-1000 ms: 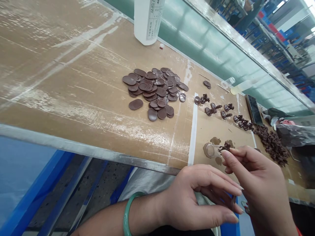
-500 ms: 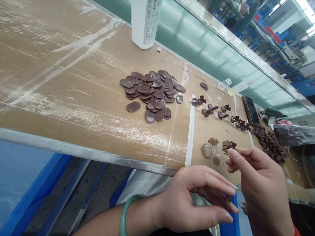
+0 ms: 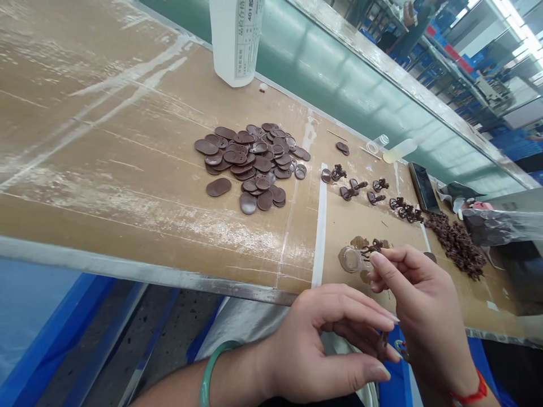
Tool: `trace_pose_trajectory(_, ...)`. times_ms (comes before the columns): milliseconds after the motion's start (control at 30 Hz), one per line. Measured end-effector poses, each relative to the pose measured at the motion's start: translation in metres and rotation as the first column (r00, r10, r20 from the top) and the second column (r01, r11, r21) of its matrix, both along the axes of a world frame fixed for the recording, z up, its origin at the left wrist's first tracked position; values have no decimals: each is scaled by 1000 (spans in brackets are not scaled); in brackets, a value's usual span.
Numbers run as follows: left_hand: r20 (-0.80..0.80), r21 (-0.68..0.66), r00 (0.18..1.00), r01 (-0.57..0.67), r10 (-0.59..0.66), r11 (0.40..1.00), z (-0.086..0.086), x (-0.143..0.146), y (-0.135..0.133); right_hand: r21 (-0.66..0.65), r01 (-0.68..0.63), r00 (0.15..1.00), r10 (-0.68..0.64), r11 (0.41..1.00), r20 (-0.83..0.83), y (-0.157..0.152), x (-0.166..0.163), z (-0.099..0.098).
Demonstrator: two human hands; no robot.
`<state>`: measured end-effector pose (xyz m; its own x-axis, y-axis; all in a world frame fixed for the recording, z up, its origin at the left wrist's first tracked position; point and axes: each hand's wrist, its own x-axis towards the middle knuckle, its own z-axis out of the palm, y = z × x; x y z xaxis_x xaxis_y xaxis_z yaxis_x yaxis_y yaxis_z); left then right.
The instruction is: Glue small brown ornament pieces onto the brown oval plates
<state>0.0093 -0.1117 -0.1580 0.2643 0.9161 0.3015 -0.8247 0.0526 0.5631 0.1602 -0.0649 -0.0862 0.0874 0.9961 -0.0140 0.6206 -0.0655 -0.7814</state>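
My right hand (image 3: 418, 308) pinches a small dark brown clip piece (image 3: 373, 249) at its fingertips, held just over a clear glue puddle (image 3: 351, 259) on the brown table (image 3: 127, 169). My left hand (image 3: 335, 345), with a green bangle on the wrist, hovers below the table edge with its fingers curled around a small brown oval disc (image 3: 383, 345). A pile of brown oval discs (image 3: 252, 161) lies further up the table.
Assembled brown pieces (image 3: 373, 192) lie in a row right of a white tape strip (image 3: 320, 226). A heap of small brown clips (image 3: 458, 243) sits at the right beside a phone (image 3: 421, 186). A white bottle (image 3: 235, 39) stands at the back.
My right hand has carried the clip piece slightly left and down toward the glue puddle. The view has shifted, so everything on the table sits a little further left.
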Motion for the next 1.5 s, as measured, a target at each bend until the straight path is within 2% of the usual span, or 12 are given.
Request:
trace_pose_trajectory(200,9,-9,1000,-5,5,1000,0,0,1,0,-1,1000,1,1000,2,1,-1,-2)
trace_pose_trajectory(333,-8,-62,1000,-16,16,998,1,0,-1,10,49,999,-49,999,-21,-3,4,2)
trace_pose_trajectory(433,-6,-111,999,-48,48,993,3,0,-2,-16,65,981,-67,998,-182,-8,9,7)
trace_pose_trajectory(567,-38,-150,990,-141,137,979,6,2,1,-150,-20,875,-55,989,-481,-16,9,14)
trace_pose_trajectory(667,-66,-163,979,-199,191,966,7,5,2,-163,-100,803,-17,982,-596,-21,5,16)
trace_pose_trajectory(800,-110,-116,958,-276,264,954,9,8,2,-201,-177,734,-7,963,-679,-30,6,16)
trace_pose_trajectory(900,-179,-86,927,-347,329,934,13,10,1,-214,-203,722,-1,955,-691,-35,10,15)
trace_pose_trajectory(1000,-237,-45,899,-390,369,920,16,11,2,-187,-187,758,21,964,-652,-40,14,14)
trace_pose_trajectory(1233,-300,32,864,-415,405,909,20,14,3,-66,-193,847,132,979,-515,-45,19,15)
trace_pose_trajectory(1500,-343,54,844,-421,413,906,22,19,4,-2,-170,896,154,985,-416,-43,24,16)
